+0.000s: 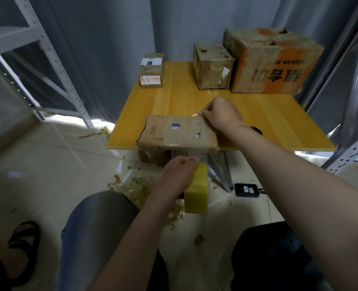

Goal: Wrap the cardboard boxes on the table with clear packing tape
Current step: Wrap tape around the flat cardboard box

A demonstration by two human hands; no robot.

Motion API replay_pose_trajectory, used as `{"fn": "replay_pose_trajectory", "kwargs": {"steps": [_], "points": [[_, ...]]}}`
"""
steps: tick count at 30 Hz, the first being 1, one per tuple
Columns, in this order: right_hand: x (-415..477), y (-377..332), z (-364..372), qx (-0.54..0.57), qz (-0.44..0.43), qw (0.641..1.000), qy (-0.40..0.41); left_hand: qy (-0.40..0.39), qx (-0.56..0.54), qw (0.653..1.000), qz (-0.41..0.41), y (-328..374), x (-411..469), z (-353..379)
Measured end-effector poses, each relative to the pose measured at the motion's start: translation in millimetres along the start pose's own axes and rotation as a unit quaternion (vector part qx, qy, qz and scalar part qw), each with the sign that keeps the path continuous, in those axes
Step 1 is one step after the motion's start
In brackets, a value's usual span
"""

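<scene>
A flat brown cardboard box (169, 132) with two holes in its top lies at the near edge of the wooden table (268, 122). My right hand (220, 112) pinches the end of the clear tape at the box's far right corner. A strip of tape runs over the box top and down past the table edge to a yellowish tape roll (197, 189). My left hand (180, 173) grips that roll below the table edge.
A small labelled box (152, 70) stands at the table's far left, a medium box (212, 67) and a large orange-printed box (272, 61) at the far right. Metal shelving frames both sides. Tape scraps litter the floor, and a black device (246, 190) lies near the table leg.
</scene>
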State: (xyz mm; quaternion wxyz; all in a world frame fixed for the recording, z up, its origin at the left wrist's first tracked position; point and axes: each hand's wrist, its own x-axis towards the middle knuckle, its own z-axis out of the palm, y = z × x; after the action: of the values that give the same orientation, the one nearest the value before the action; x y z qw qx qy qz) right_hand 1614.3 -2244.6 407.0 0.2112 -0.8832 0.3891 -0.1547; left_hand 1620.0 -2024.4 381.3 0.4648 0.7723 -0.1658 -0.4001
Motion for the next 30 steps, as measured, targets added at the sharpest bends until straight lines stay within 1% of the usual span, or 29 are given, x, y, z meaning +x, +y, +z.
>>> {"fn": "replay_pose_trajectory", "kwargs": {"steps": [3, 6, 8, 10, 12, 15, 18, 19, 21, 22, 24, 25, 27, 29, 30], "points": [[-7, 1, 4, -0.042, -0.037, 0.998, 0.024, -0.006, -0.023, 1.0, -0.016, -1, 0, 0], [-11, 4, 4, -0.018, -0.126, 0.99, 0.054, -0.012, -0.033, 0.999, -0.022, -3, 4, 0], [-11, 8, 4, -0.008, -0.166, 0.985, 0.035, -0.018, -0.038, 0.999, -0.022, -5, 4, 1], [-9, 10, 5, 0.0, -0.16, 0.987, 0.009, -0.017, -0.038, 0.999, -0.016, -7, 5, 1], [-6, 13, 6, -0.013, -0.137, 0.991, 0.001, -0.017, -0.04, 0.999, -0.017, -8, 4, 1], [0, 14, 8, -0.057, -0.095, 0.994, 0.01, -0.018, -0.052, 0.998, -0.02, -10, 2, 1], [1, 13, 10, -0.09, -0.063, 0.994, 0.028, -0.04, -0.064, 0.997, -0.01, -12, 0, 1], [-1, 11, 9, -0.108, -0.062, 0.991, 0.045, -0.042, -0.064, 0.997, -0.004, -13, 0, 1], [-10, 5, 6, -0.143, -0.084, 0.98, 0.108, -0.038, -0.061, 0.997, 0.011, -13, 1, 2], [-16, 2, 3, -0.14, -0.097, 0.975, 0.145, -0.036, -0.06, 0.997, 0.015, -12, 1, 3], [-28, -6, -5, -0.079, -0.1, 0.972, 0.198, -0.035, -0.065, 0.997, 0.016, -11, -1, 6], [-33, -10, -11, -0.045, -0.085, 0.976, 0.198, -0.035, -0.073, 0.997, 0.015, -10, -1, 6], [-46, -16, -24, -0.038, -0.021, 0.988, 0.145, -0.035, -0.082, 0.996, 0.014, -9, -2, 7], [-61, -20, -34, -0.07, 0.059, 0.994, 0.061, -0.033, -0.08, 0.996, 0.008, -6, -4, 8], [-72, -22, -39, -0.074, 0.098, 0.992, 0.004, -0.032, -0.079, 0.996, 0.003, -4, -6, 9]]}}
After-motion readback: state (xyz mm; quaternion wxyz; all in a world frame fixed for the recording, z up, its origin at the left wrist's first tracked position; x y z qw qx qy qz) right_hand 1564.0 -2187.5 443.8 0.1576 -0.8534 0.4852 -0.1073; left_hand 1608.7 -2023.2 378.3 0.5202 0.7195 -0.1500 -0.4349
